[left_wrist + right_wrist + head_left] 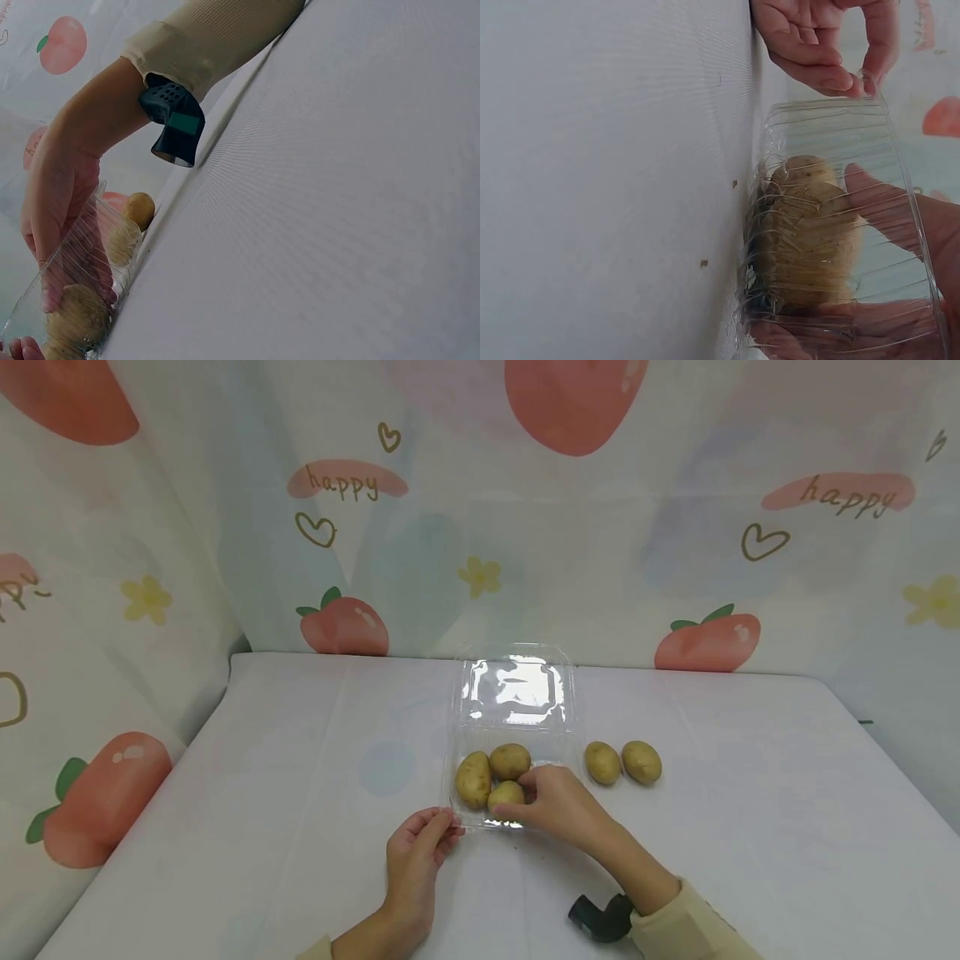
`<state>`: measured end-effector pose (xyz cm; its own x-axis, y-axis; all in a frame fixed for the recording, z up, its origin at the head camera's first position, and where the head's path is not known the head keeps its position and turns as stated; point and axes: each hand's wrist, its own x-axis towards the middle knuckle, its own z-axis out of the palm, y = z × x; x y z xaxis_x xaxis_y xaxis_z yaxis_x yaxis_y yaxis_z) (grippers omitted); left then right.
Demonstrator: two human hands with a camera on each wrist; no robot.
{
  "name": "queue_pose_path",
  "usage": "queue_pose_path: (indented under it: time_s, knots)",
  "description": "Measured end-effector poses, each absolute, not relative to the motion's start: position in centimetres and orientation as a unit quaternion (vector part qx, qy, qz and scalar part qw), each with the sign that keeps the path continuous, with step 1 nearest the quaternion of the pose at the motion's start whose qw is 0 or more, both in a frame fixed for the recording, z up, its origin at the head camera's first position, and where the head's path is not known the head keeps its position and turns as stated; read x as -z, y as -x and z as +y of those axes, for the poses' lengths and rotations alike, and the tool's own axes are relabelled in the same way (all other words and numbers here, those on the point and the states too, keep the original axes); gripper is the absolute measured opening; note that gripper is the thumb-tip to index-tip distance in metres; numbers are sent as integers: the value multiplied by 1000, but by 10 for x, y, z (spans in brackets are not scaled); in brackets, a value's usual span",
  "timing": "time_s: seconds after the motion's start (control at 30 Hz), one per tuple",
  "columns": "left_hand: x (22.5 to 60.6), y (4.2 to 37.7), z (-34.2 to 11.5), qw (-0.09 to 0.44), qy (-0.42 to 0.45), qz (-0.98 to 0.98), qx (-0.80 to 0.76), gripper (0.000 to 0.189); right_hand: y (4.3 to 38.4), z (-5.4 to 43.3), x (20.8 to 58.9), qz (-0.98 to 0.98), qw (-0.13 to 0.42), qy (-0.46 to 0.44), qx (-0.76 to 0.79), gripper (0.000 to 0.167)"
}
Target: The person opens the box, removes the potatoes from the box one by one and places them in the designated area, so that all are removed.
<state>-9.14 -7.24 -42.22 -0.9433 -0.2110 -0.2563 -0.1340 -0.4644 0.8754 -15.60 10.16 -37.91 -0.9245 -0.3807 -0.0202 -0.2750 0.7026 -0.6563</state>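
Observation:
A clear plastic clamshell box lies on the table with its lid folded back away from me. Inside its base are a large oval potato, a rounder potato behind, and a small potato at the front. My right hand reaches into the box, thumb and fingers around the small potato. At the near left corner, my left hand pinches the box's rim between thumb and fingers. The right wrist view shows the right thumb against a potato through the ribbed wall.
Two more potatoes, one left and one right, lie side by side just right of the box. A black curved piece sits at the right wrist. Small dark specks dot the white tablecloth. Printed curtains hang behind and left.

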Motion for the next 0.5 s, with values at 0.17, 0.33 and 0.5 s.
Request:
queue_pose_path:
  time_s: [0.17, 0.33, 0.5]
  knots:
    - [422, 91, -72, 26, -163, -512, 843, 12, 156, 99, 379, 922, 78, 170, 339, 39]
    - [422, 91, -72, 24, -167, -515, 840, 12, 156, 97, 379, 928, 73, 159, 330, 43]
    - [422, 91, -72, 26, -163, -514, 842, 13, 156, 95, 379, 931, 70, 142, 330, 43]
